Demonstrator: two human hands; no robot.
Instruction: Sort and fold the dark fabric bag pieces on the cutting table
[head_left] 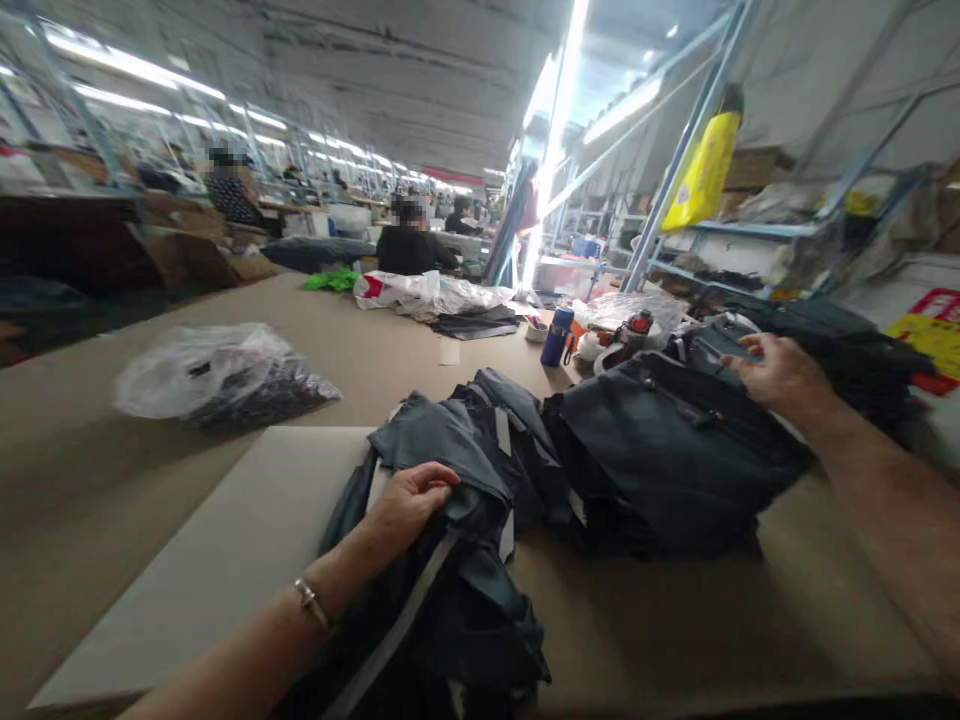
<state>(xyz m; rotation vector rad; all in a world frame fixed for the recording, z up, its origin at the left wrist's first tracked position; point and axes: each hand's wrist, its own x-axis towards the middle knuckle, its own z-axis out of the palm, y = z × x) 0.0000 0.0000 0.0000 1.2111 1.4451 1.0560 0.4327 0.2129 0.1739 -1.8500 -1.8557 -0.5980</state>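
Observation:
My left hand (409,505) lies on a heap of dark fabric pieces (457,520) at the near middle of the table, fingers curled round a fold of the cloth. A bracelet sits on that wrist. My right hand (776,372) reaches out to the right and rests on top of a stack of dark zipped garments (667,450), its fingers bent over the far edge. A pale board (225,560) lies under the left side of the near heap.
A clear plastic bag (217,375) with dark items lies at the left of the brown table (360,350). A blue bottle (556,337), cups and bags stand farther back. Metal shelving (720,250) rises at right. Other people sit at distant tables.

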